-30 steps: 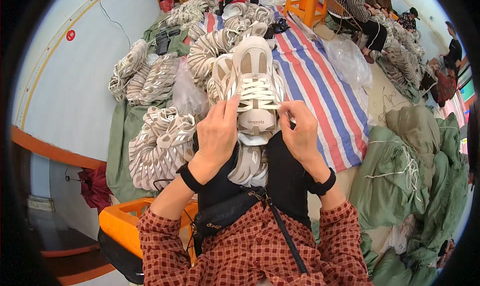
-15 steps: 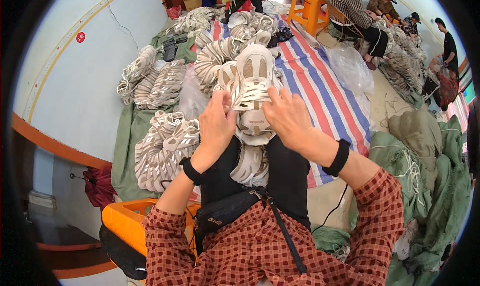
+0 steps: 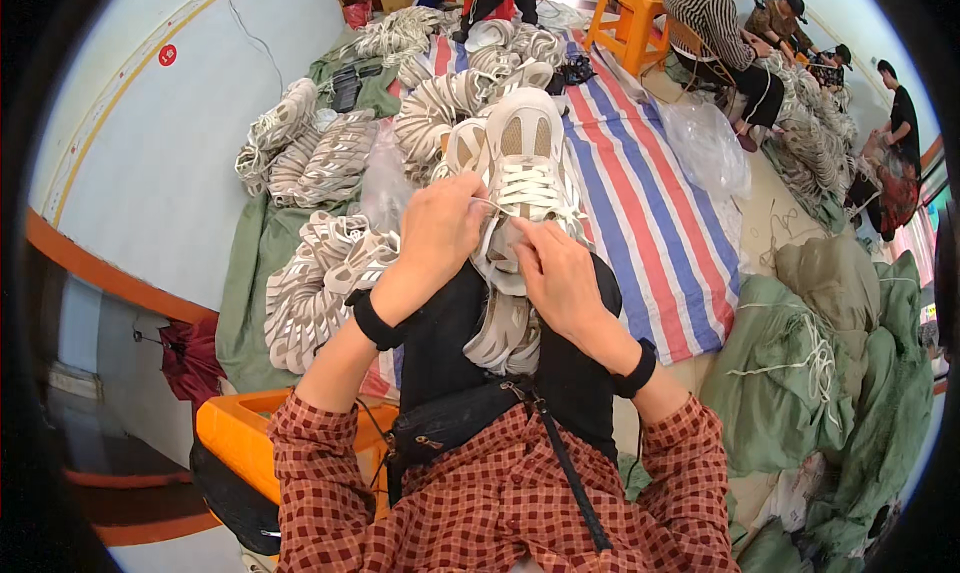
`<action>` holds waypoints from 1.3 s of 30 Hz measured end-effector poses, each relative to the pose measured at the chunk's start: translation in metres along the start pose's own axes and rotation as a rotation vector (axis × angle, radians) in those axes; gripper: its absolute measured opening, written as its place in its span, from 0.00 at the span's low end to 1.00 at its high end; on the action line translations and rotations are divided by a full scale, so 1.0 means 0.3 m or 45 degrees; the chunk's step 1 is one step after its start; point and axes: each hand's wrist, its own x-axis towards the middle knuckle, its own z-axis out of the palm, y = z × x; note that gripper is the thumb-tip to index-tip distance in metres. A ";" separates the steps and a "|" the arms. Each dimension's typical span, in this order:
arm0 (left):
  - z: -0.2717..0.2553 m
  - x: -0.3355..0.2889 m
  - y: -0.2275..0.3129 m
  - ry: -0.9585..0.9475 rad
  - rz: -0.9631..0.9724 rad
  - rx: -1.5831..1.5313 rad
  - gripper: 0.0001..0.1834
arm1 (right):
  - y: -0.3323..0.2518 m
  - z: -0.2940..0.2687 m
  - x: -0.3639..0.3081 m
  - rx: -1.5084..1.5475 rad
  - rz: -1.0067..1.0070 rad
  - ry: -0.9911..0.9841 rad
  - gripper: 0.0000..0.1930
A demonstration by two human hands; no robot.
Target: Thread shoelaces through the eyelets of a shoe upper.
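Observation:
A cream and beige sneaker [image 3: 525,136] rests over my lap, its toe pointing away from me. White shoelaces [image 3: 528,186] cross its front in rows. At the shoe's left side, my left hand [image 3: 443,231] is closed in a pinch on a shoelace end, which stretches toward the middle of the shoe. My right hand [image 3: 562,278] lies over the tongue, thumb and fingers closed at the lace; its fingertips are partly hidden. More sneakers [image 3: 495,335] of the same kind hang between my knees, below the one I work on.
Bundled sneakers [image 3: 325,283] lie left on green cloth, and further piles [image 3: 440,108] lie ahead. A striped sheet [image 3: 650,213] covers the floor. An orange stool [image 3: 235,443] stands by my left side, green sacks [image 3: 790,383] at right. Several people sit working at the far right.
My left hand has drawn a lace out from the shoe's left side. My right hand has moved down and inward from the right edge of the laces to the tongue.

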 end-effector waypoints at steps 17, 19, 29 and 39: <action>0.034 -0.023 -0.018 0.337 0.321 0.481 0.03 | -0.182 -0.093 -0.197 0.110 -0.689 -1.030 0.07; 0.036 -0.021 0.005 0.324 0.173 0.137 0.04 | -0.218 -0.161 -0.232 0.273 -0.568 -1.038 0.08; -0.052 -0.049 0.026 -0.072 -0.227 -0.945 0.11 | -0.021 -0.530 -0.383 1.740 0.273 0.372 0.10; -0.154 -0.028 0.046 -0.385 -0.246 -0.732 0.06 | -0.040 -0.222 -0.204 0.517 0.531 -0.244 0.13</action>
